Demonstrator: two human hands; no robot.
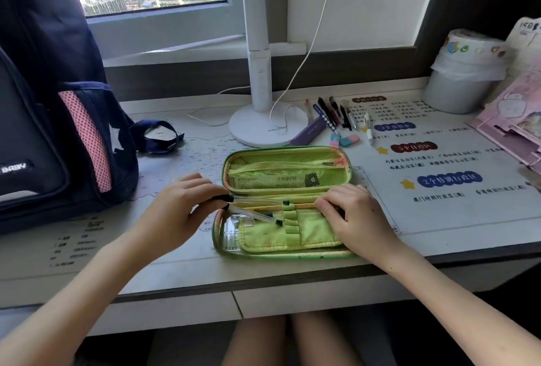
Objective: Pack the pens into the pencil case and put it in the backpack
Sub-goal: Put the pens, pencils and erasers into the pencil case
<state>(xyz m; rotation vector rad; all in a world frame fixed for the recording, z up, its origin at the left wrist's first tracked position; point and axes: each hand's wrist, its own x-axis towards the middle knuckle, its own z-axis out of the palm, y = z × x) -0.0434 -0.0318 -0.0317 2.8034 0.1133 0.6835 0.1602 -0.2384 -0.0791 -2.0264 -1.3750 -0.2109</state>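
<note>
Open green pencil case (287, 201) at centre of desk (175, 263), mesh-pocket half toward 12 o'clock, inner flap (292, 233) with elastic loops toward 6 o'clock. Left hand (178, 207) at 9 o'clock of the case, thumb and fingers pinched on the black end of a clear pen (257, 200) lying along the hinge line; second clear pen (254, 215) just below it, tip in a loop. Right hand (348, 213) at 3 o'clock, fingers bent over the flap's upper edge; grip or mere pressure not discernible. Loose pens (336, 115), purple box (310, 131) and erasers (345, 140) at 1 o'clock, beside lamp base (260, 131). Dark backpack (52, 131) upright at 9 o'clock, well apart from the case.
</note>
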